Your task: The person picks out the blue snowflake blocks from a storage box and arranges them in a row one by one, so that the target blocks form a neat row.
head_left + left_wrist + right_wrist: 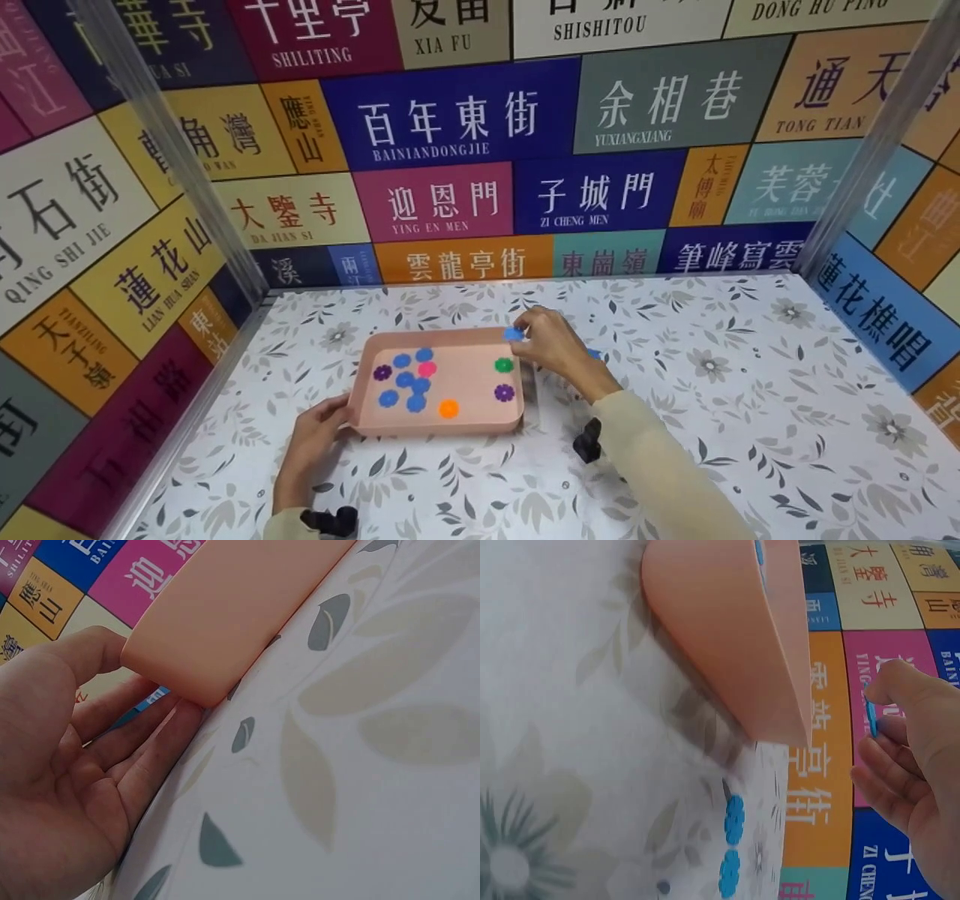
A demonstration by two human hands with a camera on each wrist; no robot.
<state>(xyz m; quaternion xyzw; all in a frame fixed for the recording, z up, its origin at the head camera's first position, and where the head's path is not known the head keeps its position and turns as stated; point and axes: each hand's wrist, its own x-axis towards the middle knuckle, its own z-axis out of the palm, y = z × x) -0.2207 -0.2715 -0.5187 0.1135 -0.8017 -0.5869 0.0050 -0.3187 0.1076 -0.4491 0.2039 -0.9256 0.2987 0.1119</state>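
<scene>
A shallow pink tray [472,375] lies on the patterned tabletop with small flower-shaped pieces in it. My left hand [319,435] holds its near left corner; in the left wrist view the fingers of the left hand [97,742] lie against the wall and lower edge of the tray [217,622]. Over the far right corner, my right hand [555,346] pinches a blue flower-shaped piece [513,334] between thumb and fingertips. The right wrist view shows this blue piece [871,716] edge-on in the right hand [922,742], apart from the tray wall [720,637].
In the tray are several blue pieces [405,379], a pink one [427,368], an orange one [448,409], a green one [503,365] and two purple ones [504,392]. Two blue pieces [733,821] lie on the table right of the tray. Sign-covered walls [450,127] enclose the table.
</scene>
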